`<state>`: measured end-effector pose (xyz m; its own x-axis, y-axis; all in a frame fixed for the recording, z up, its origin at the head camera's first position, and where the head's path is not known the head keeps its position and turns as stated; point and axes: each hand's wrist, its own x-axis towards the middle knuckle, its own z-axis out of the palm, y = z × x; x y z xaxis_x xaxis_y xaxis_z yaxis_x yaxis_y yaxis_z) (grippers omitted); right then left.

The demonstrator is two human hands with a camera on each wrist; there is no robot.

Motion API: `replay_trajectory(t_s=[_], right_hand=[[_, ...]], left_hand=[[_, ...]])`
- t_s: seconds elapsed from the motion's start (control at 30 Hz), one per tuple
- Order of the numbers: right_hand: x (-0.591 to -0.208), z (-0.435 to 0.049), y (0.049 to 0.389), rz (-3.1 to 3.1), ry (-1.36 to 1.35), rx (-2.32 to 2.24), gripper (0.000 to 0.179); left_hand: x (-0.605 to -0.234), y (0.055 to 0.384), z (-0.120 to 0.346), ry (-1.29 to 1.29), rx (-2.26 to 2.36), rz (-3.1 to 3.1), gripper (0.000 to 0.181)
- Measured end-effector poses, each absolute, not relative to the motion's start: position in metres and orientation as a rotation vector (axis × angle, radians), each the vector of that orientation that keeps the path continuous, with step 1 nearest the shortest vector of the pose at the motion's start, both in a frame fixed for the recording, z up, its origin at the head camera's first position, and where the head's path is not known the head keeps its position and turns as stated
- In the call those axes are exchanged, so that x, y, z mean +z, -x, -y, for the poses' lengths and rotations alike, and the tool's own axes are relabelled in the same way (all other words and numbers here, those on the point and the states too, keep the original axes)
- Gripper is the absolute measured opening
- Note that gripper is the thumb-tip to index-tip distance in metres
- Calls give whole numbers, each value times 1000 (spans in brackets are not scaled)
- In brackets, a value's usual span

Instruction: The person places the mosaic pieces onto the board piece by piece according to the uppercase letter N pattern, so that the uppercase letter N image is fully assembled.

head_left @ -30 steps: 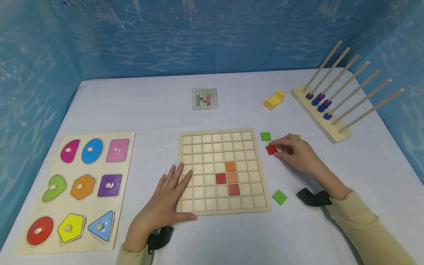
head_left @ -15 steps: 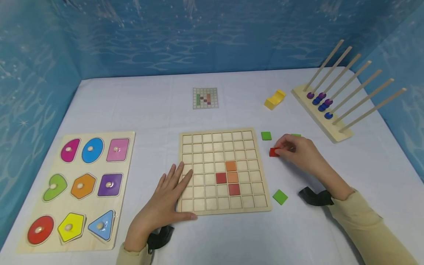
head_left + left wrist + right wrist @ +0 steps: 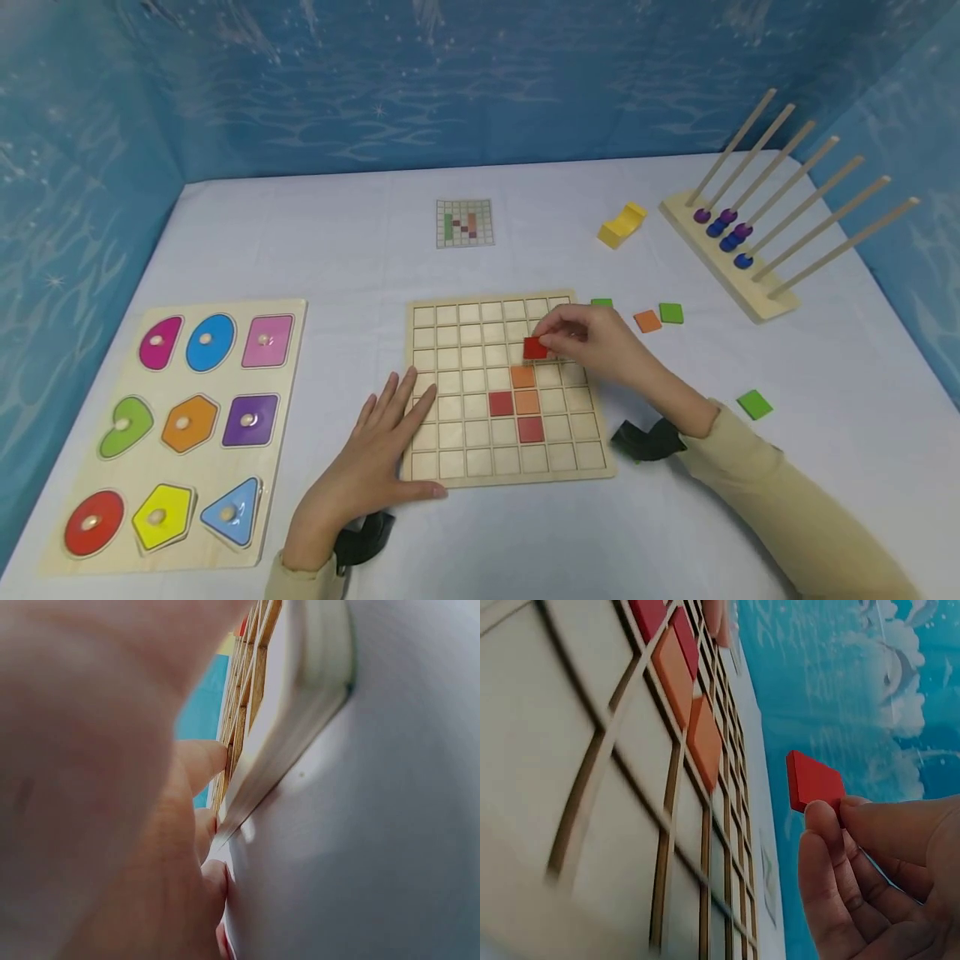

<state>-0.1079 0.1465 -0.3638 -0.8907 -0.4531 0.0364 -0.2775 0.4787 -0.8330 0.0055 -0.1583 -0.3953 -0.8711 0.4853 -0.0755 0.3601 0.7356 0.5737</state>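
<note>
A wooden grid board (image 3: 450, 482) lies on the white table, with two orange tiles (image 3: 527, 402) one behind the other. One red tile (image 3: 500, 404) sits left of them and another red tile (image 3: 530, 430) just in front. My right hand (image 3: 600, 340) pinches a loose red tile (image 3: 536, 348) between thumb and fingertips. In the right wrist view this red tile (image 3: 817, 784) is held up off the grid. My left hand (image 3: 375, 458) rests spread at the board's left edge, its fingertips on the rim. The left wrist view shows those fingers (image 3: 201, 761) along the board's side.
Green tiles (image 3: 671, 313) and an orange tile (image 3: 647, 322) lie right of the board. Behind it is a small pattern card (image 3: 465, 223). A yellow block (image 3: 622, 226) and a peg stand with beads (image 3: 780, 312) stand back right; a knobbed shape puzzle (image 3: 187, 333) lies left.
My right hand has carried the red tile leftward from the table beside the board to above the grid, uncovering an orange tile and a green tile. The left hand stays put.
</note>
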Motion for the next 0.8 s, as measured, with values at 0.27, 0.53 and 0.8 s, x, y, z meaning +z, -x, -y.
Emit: replay_trajectory(t_s=[0.27, 0.53, 0.8], right_hand=[[-370, -106, 106, -2334, 704, -1428, 10], [-380, -88, 106, -2296, 783, -1383, 9], [-380, -82, 106, -2346, 862, -1262, 11]], left_hand=[[-394, -5, 157, -641, 828, -2704, 112], [-395, -5, 157, -634, 808, -2700, 113], [-395, -5, 157, -637, 803, -2706, 113]])
